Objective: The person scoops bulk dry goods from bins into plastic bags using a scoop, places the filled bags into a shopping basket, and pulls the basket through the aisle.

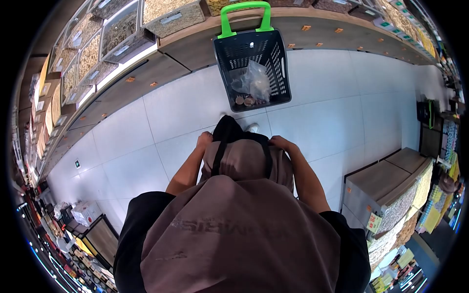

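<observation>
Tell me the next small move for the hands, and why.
Probably reach the right hand forward to the green handle: it juts from the far end of the basket, which stands ahead with clear plastic inside, while both that hand and the left hand are at the waist.

The apron is a muted mauve-brown, with faint darker lettering across it and black straps; the sleeves are black. The basket is dark navy-grey, patterned with rows of small holes, and its handle is bright green. Inside it, the plastic bag looks clear and whitish. The floor is pale bluish grey, crossed by thin darker lines. The cabinets are grey-brown, dotted with orange tags, and the shoe is whitish.
</observation>
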Demonstrator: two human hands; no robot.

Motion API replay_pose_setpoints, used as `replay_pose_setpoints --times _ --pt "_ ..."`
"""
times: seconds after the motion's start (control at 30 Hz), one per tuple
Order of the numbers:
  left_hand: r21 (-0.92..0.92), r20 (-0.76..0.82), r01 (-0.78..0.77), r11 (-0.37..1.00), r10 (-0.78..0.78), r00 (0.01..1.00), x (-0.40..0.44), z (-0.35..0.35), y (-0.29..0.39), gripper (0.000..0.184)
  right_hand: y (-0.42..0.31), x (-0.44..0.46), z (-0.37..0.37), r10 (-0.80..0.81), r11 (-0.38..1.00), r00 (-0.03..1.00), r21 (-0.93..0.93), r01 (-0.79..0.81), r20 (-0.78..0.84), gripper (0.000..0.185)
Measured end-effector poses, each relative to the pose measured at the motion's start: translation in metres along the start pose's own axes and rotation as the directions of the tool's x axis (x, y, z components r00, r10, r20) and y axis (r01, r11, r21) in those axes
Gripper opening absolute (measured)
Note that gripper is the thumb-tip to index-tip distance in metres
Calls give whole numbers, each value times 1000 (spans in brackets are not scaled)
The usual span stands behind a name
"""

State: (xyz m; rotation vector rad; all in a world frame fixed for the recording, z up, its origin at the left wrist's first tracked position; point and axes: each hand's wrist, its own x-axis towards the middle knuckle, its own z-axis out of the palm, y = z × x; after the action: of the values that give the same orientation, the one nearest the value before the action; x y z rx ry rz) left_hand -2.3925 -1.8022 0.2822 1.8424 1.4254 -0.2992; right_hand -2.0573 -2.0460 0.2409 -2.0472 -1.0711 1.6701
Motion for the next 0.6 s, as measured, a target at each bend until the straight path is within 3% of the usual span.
replay_pose_setpoints --times 0.03,0.07,0.1,0.13,0.17,0.3,0.33,0.37,0.43,0.47,0.5,0.6 --pt "4 -6 57 998 -57 998 -6 1 2 33 -3 -1 -4 5 1000 1000 -3 -5 11 43" --pt "59 26 -37 998 35 999 -12 -2 1 35 -14 -7 -8 -12 999 999 -45 14 39 44" --pt "50 34 -25 998 24 999 -12 -3 6 35 -24 -12 -14 -26 996 997 -88 32 68 45" --pt "14 27 69 998 -69 997 -2 5 -3 35 -36 -20 -22 -126 985 986 -101 137 113 44" --pt "-24 26 165 986 -164 986 0 9 -3 36 -30 -14 -24 -111 986 985 -108 125 132 44" --pt "-132 73 210 969 -202 977 20 32 -7 38 -44 -2 -56 -80 995 988 -55 88 136 32" --pt "88 156 -102 991 88 984 52 62 -43 41 -54 -3 -67 -58 997 994 -44 62 93 25" --pt "82 171 -108 991 93 981 72 81 -55 41 -55 2 -75 -42 998 995 -44 46 90 25" --pt "61 191 33 998 -44 981 101 109 -55 43 -52 15 -97 -148 966 986 -227 127 -77 21" --pt "55 178 60 997 -69 982 104 110 -51 43 -57 13 -106 -112 959 982 -276 66 -153 21" --pt "-87 121 244 966 -232 965 69 59 12 43 -62 16 -118 -100 955 985 -290 55 -143 21" --pt "-47 210 211 976 -197 958 55 23 64 40 -71 28 -145 -86 950 987 -309 41 -133 25"
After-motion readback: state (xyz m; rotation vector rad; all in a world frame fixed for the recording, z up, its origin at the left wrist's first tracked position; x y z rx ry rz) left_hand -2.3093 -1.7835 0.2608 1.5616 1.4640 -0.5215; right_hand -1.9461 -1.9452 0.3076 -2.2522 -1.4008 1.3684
